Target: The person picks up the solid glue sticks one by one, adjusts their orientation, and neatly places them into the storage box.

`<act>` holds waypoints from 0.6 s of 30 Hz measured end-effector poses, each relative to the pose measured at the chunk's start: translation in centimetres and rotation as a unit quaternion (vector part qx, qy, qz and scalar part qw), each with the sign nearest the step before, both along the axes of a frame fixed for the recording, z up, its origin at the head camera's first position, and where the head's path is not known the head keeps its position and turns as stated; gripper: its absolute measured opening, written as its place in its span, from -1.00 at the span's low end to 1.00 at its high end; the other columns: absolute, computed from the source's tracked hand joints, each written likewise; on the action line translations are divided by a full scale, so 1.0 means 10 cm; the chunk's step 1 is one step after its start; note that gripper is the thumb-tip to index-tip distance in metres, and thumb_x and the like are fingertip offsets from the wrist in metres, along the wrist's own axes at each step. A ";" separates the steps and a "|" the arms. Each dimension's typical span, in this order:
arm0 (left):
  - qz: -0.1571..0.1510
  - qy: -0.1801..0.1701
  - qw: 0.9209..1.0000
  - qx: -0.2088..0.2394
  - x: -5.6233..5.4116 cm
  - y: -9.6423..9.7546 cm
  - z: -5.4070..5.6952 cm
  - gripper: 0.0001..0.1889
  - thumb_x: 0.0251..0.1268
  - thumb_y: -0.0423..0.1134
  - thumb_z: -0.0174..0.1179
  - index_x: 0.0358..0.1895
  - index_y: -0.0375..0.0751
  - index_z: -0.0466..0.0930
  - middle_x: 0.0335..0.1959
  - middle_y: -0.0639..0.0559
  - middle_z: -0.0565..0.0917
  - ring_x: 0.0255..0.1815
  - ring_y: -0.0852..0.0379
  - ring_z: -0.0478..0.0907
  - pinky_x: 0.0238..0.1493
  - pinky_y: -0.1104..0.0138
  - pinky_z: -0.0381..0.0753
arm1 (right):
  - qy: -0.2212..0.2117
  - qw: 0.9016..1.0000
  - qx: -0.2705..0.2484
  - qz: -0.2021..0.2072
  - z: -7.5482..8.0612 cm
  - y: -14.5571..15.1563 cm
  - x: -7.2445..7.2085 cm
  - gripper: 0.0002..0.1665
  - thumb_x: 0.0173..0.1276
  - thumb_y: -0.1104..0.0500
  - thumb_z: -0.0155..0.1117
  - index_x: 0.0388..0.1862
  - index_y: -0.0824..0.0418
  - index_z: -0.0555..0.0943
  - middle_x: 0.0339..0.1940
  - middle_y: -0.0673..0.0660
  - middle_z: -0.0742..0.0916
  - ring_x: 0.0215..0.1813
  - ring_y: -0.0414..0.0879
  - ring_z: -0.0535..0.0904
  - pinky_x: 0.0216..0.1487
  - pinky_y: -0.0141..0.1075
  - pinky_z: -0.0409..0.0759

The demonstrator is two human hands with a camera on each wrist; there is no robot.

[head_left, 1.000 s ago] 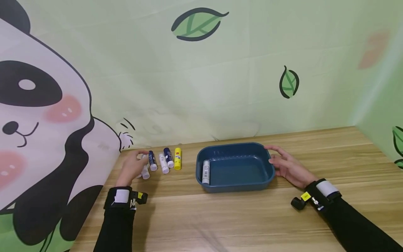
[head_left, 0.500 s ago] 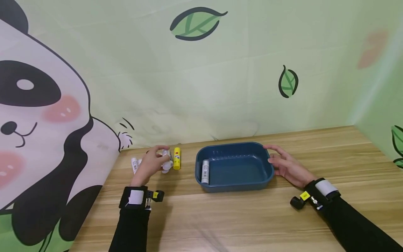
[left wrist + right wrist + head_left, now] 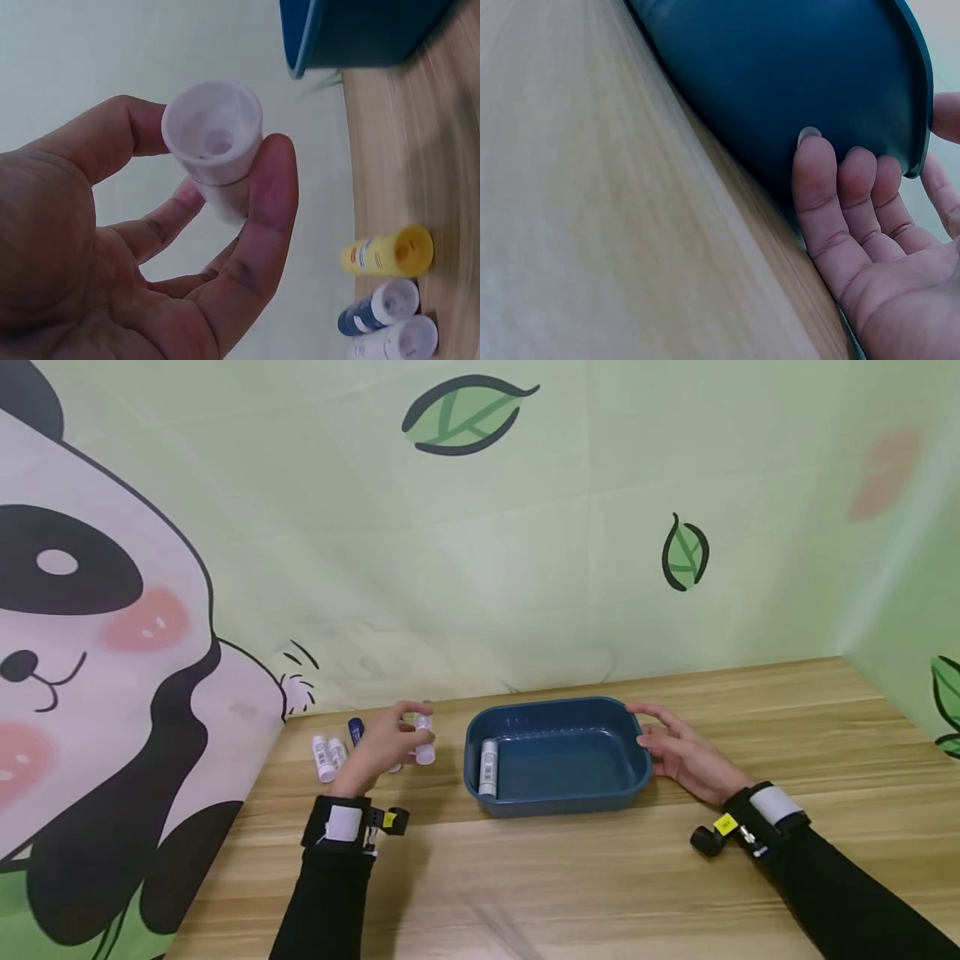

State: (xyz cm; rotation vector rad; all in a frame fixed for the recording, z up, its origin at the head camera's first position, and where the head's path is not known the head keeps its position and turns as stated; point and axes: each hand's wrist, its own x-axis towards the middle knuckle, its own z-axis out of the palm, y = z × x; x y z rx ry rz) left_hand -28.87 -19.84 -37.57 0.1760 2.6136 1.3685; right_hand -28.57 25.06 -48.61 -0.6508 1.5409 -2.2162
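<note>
Head view, read as a clock with the tray (image 3: 562, 805) at its centre and twelve o'clock at the wall (image 3: 555, 610): the held tube (image 3: 425, 752) is carried at nine o'clock, outside the rim, by the left hand (image 3: 382, 745). In the left wrist view it is seen pinched between thumb and finger, with its hollow end turned to the camera, and no contact with the table (image 3: 540, 885) is shown there. At three o'clock the tray is touched by the right hand (image 3: 693, 764); fingertips are laid against its outer wall, and the digits are not wrapped around it.

Just inside the tray's nine o'clock wall, another tube (image 3: 488, 768) is laid. Farther out at nine o'clock, two white tubes (image 3: 323, 758) and a navy tube (image 3: 356, 729) are seen on the table; the yellow tube (image 3: 386, 251) is masked in the head view but shown in the left wrist view.

The step in hand is judged to be the carrying of the held tube. A light, even pinch is advised, since a smooth, round body could spin or slip. Should the rim be crossed, the lower end should be raised well clear, the tray steadied without being pushed toward nine o'clock, and the tube lowered, not dropped.
</note>
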 end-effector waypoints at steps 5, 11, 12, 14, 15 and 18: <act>-0.030 -0.013 0.999 0.009 0.00 0.14 0.05 -0.52 0.47 -0.28 0.25 0.39 -0.22 0.43 0.13 -0.37 0.60 -0.06 -0.11 0.64 0.00 0.07 0.74 | -0.002 1.000 0.001 0.001 0.00 0.01 0.00 -0.45 0.69 0.37 -0.14 0.56 0.10 0.21 0.05 0.10 0.64 0.00 -0.10 0.68 0.01 -0.20 0.69; -0.063 -0.019 0.998 0.011 -0.01 0.34 0.10 -0.54 0.46 -0.30 0.24 0.36 -0.20 0.45 -0.04 -0.29 0.66 -0.17 -0.04 0.65 -0.07 0.10 0.76 | -0.001 1.000 0.000 -0.002 0.00 0.01 0.00 -0.46 0.69 0.36 -0.13 0.56 0.11 0.21 0.02 0.09 0.64 -0.01 -0.10 0.68 0.00 -0.21 0.69; -0.068 -0.021 0.997 0.014 -0.01 0.37 0.11 -0.55 0.47 -0.32 0.23 0.36 -0.22 0.45 -0.04 -0.29 0.67 -0.17 -0.05 0.66 -0.06 0.08 0.75 | -0.001 1.000 0.000 -0.002 0.00 0.01 0.00 -0.46 0.69 0.36 -0.13 0.56 0.10 0.21 0.01 0.09 0.64 -0.02 -0.10 0.67 0.00 -0.21 0.69; -0.074 -0.022 0.997 0.014 0.00 0.41 0.12 -0.55 0.47 -0.33 0.21 0.36 -0.23 0.44 -0.04 -0.30 0.67 -0.15 -0.06 0.66 -0.04 0.05 0.75 | 0.000 1.000 -0.002 -0.001 0.00 0.01 0.00 -0.45 0.69 0.37 -0.14 0.56 0.10 0.22 0.00 0.08 0.64 -0.02 -0.11 0.67 0.00 -0.21 0.69; -0.077 -0.023 0.997 0.014 0.01 0.43 0.13 -0.56 0.48 -0.33 0.21 0.37 -0.23 0.44 -0.02 -0.30 0.67 -0.13 -0.07 0.66 -0.02 0.03 0.74 | 0.000 1.000 -0.003 -0.001 0.00 0.01 0.00 -0.45 0.68 0.37 -0.14 0.56 0.10 0.23 0.00 0.08 0.64 -0.02 -0.11 0.67 0.00 -0.21 0.69; -0.082 -0.024 0.996 0.009 0.00 0.48 0.14 -0.56 0.50 -0.33 0.19 0.38 -0.24 0.43 0.00 -0.28 0.67 -0.09 -0.08 0.67 0.00 0.02 0.73 | -0.001 1.000 -0.005 0.001 -0.01 0.00 0.00 -0.46 0.68 0.37 -0.14 0.55 0.08 0.24 -0.01 0.08 0.64 -0.02 -0.11 0.67 0.00 -0.21 0.69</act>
